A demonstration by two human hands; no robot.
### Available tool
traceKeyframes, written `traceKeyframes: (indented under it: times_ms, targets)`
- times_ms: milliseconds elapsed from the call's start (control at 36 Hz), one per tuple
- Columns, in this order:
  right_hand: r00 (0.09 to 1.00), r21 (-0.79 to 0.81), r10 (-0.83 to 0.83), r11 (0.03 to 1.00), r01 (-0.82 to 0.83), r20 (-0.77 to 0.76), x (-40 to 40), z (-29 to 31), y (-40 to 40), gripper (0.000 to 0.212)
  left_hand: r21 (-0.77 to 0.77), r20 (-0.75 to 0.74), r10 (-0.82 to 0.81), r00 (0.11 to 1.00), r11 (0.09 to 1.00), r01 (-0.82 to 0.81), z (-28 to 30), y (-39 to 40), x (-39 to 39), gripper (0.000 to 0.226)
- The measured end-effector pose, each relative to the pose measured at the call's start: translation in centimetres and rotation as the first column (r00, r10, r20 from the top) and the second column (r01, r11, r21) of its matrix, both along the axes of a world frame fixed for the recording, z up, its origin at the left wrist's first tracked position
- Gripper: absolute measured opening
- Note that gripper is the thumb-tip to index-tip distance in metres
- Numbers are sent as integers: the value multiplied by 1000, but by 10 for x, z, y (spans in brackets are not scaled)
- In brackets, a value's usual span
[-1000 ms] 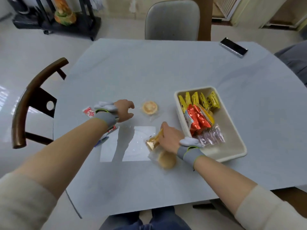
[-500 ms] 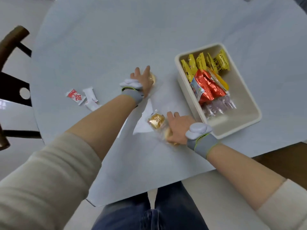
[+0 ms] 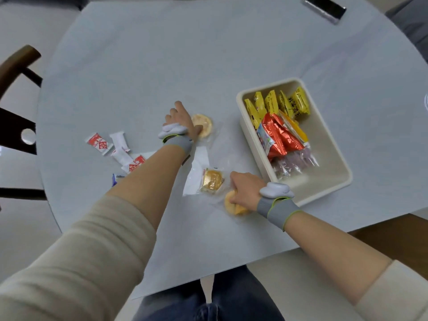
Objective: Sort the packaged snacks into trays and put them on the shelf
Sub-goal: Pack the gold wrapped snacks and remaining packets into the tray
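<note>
Snacks fill the far half of the tray [image 3: 333, 177] near the worktop's [image 3: 162, 54] right edge; I see bare room beyond. My left hand [image 3: 183, 120] covers a round cake [image 3: 203, 125], fingers hidden; my right hand [image 3: 246, 191] grips another cake [image 3: 231, 206].

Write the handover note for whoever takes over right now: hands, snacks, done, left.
Left hand: on the far round cake, grip unclear.
Right hand: gripping the near round cake.
Square pastry lies loose between them; red-and-white packets sit left of the left arm.
Done: yellow packets, orange bags and clear packets are in the cream tray.
Left: tray the cakes, pastry and packets, then shelve.
</note>
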State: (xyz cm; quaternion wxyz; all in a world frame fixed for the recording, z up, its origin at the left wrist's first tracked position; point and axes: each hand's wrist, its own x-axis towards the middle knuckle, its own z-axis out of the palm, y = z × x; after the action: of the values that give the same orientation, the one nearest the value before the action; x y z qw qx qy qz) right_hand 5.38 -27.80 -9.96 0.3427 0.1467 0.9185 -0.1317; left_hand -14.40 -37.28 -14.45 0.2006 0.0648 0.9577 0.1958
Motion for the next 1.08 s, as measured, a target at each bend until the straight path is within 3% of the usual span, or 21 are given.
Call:
traceKeyframes:
  times_ms: [56,139,306,472,556,694,778,917,1083]
  targets:
    - [1000,5,-5,1000,5,-13,1,1,4,28,-27,53,2,999,1000,0,1,5,-1,62]
    - [997,-6,-6,1000,6,-72,1,0,7,23,40,157,23,987,999,-30,1,0,4,31]
    - [954,-166,-84,985,37,-287,-14,16,1,21,407,188,69,980,902,-142,22,-30,25,22]
    - [850,-312,-203,949,48,-487,-50,53,-9,14,495,291,-80,953,865,-79,69,-68,21,10]
    - [794,-354,-222,935,8,-566,-68,68,-9,15,527,274,-137,952,849,-29,101,-68,21,11]
    - [757,-482,-303,876,-18,-578,-85,97,6,36,591,245,-203,948,807,20,153,-59,26,15]
    - [760,-514,-295,855,-59,-578,-83,116,20,29,623,216,-221,951,781,41,174,-47,29,15]
    - [666,-582,-422,813,-24,-616,-68,142,52,25,706,214,-294,932,706,61,203,-18,32,34]
    - [555,-699,-611,712,71,-565,-39,165,99,37,661,32,-477,878,669,339,220,35,39,32]
